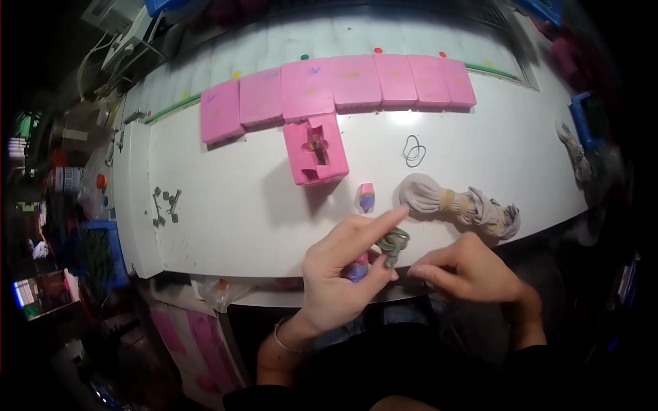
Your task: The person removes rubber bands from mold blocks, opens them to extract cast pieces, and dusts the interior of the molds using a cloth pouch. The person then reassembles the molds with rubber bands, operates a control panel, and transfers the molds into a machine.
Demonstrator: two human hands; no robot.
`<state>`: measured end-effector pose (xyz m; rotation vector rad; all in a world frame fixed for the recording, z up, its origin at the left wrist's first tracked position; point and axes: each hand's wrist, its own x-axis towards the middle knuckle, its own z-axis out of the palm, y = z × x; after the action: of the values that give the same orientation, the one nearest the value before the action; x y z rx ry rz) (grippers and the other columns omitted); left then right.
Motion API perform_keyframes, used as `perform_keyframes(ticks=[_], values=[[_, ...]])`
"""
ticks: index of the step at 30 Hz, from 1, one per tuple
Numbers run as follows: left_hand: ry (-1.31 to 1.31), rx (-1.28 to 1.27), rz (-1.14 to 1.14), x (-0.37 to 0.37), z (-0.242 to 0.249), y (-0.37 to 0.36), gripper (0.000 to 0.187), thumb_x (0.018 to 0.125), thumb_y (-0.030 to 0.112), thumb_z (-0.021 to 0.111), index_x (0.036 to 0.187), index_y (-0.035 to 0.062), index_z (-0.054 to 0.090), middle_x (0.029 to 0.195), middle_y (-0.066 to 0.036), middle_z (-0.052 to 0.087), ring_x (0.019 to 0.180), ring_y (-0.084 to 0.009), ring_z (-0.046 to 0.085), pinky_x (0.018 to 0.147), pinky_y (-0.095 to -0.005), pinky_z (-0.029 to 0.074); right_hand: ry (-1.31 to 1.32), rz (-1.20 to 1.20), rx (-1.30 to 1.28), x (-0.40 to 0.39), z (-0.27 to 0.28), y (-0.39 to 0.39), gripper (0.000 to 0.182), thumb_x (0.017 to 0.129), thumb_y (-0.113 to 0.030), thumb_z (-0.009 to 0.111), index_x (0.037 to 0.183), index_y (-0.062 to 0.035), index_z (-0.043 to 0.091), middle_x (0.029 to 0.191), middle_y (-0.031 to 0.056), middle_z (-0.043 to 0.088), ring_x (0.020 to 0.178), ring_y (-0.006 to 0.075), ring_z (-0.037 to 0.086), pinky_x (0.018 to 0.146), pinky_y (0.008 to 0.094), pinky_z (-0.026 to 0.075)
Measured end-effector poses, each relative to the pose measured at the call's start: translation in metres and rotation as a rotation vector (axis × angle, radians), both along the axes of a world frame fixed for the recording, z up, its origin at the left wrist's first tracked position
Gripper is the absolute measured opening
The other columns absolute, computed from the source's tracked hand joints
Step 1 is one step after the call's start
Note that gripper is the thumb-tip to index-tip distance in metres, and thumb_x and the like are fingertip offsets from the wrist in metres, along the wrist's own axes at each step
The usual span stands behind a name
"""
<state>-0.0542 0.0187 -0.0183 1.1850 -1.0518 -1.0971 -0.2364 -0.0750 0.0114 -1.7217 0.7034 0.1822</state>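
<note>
My left hand [336, 270] pinches a small olive-green moulded piece [393, 245] between thumb and forefinger, above the table's front edge. Tucked against the palm of the same hand is a pink and purple piece [356, 269]. To its right, my right hand [473, 270] is closed with its fingers curled; whatever it may hold is hidden. A second pink and purple piece [367, 197] lies on the white table just beyond the left hand. Beyond the right hand lies a bundle of pale cloth gloves [459, 205], tied with yellowish bands.
Several pink blocks [306, 85] form a row at the back of the white table [240, 205]. In front stands a pink block with a cut-out cavity [317, 151]. A thin looped band [413, 151] lies right, green branched pieces [166, 207] left. Blue crates flank the table.
</note>
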Motion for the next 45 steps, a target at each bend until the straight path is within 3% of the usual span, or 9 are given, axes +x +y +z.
perform_keyframes(ticks=[6,8,20,27,32,34,37,41,45], values=[[0.08,0.093,0.043,-0.008,0.018,-0.002,0.051,0.076,-0.015,0.049,0.126,-0.0064,0.049,0.088,-0.008,0.059,0.072,-0.0109,0.057,0.066,-0.022,0.048,-0.276,-0.358,-0.26,-0.002,-0.005,0.016,0.019,0.081,-0.004,0.064,0.1,-0.0002,0.066,0.063,0.0079,0.061,0.051,0.0122,0.056,0.051,0.022,0.043],[-0.261,-0.109,-0.09,-0.001,0.02,-0.007,0.051,0.07,-0.015,0.052,0.121,-0.0061,0.055,0.087,-0.009,0.059,0.073,-0.0133,0.056,0.066,-0.0231,0.046,-0.478,-0.506,-0.214,0.006,0.001,0.016,0.026,0.079,0.0,0.066,0.105,0.0016,0.063,0.067,0.0065,0.061,0.053,0.0098,0.056,0.051,0.0201,0.043],[-0.273,-0.22,0.003,-0.001,0.021,-0.011,0.044,0.067,-0.016,0.055,0.11,-0.005,0.062,0.098,-0.012,0.056,0.078,-0.0131,0.055,0.066,-0.022,0.044,-0.678,-0.414,-0.458,0.015,0.003,0.015,0.024,0.075,0.002,0.071,0.097,0.0034,0.062,0.072,0.0089,0.064,0.055,0.0099,0.059,0.051,0.019,0.044],[-0.293,-0.115,0.103,-0.004,0.021,-0.015,0.031,0.074,-0.011,0.059,0.104,-0.0021,0.065,0.091,-0.012,0.06,0.078,-0.0148,0.059,0.062,-0.0234,0.048,-0.58,-0.389,-0.068,0.008,0.016,-0.005,0.013,0.08,0.001,0.067,0.092,0.0033,0.063,0.077,0.0069,0.064,0.062,0.0092,0.061,0.055,0.0196,0.046],[-0.364,-0.039,0.199,-0.009,-0.025,0.001,0.006,0.082,0.008,0.065,0.083,0.0039,0.069,0.068,0.001,0.06,0.053,-0.0091,0.044,0.048,-0.0226,0.034,-0.409,-0.251,-0.475,0.004,0.055,-0.066,0.01,0.083,-0.006,0.066,0.09,-0.0001,0.063,0.075,0.0078,0.065,0.062,0.0112,0.061,0.057,0.0246,0.048],[-0.328,0.013,0.206,-0.014,-0.044,0.008,0.004,0.081,0.006,0.064,0.08,0.0029,0.068,0.066,-0.001,0.058,0.05,-0.0095,0.043,0.046,-0.0233,0.033,-0.28,-0.318,-0.5,0.01,0.075,-0.105,0.01,0.082,-0.006,0.066,0.089,-0.0003,0.063,0.074,0.0067,0.065,0.061,0.0109,0.06,0.056,0.0251,0.049],[-0.448,-0.15,0.299,-0.023,-0.048,0.005,0.003,0.078,0.001,0.064,0.076,0.0023,0.066,0.063,-0.005,0.054,0.049,-0.0113,0.043,0.044,-0.0246,0.034,-0.448,-0.406,-0.981,0.036,0.115,-0.199,0.009,0.082,-0.008,0.062,0.081,0.0008,0.064,0.069,0.006,0.062,0.055,0.0115,0.059,0.047,0.024,0.047],[-0.48,-0.239,0.322,-0.023,-0.042,0.0,0.002,0.077,0.0,0.064,0.076,0.0018,0.065,0.065,-0.006,0.055,0.048,-0.0125,0.044,0.044,-0.0253,0.034,-0.722,-0.776,-1.278,0.072,0.193,-0.325,0.022,0.089,-0.004,0.049,0.106,0.0031,0.06,0.083,0.0106,0.065,0.056,0.0126,0.061,0.049,0.0228,0.048],[-0.446,-0.256,0.354,-0.019,-0.038,-0.001,0.003,0.079,0.0,0.063,0.076,0.0015,0.064,0.065,-0.006,0.055,0.049,-0.0124,0.045,0.044,-0.0254,0.035,-0.763,-0.889,-1.243,0.089,0.192,-0.33,0.029,0.09,0.001,0.041,0.115,0.0014,0.057,0.097,0.0141,0.066,0.065,0.016,0.066,0.052,0.0246,0.052]])
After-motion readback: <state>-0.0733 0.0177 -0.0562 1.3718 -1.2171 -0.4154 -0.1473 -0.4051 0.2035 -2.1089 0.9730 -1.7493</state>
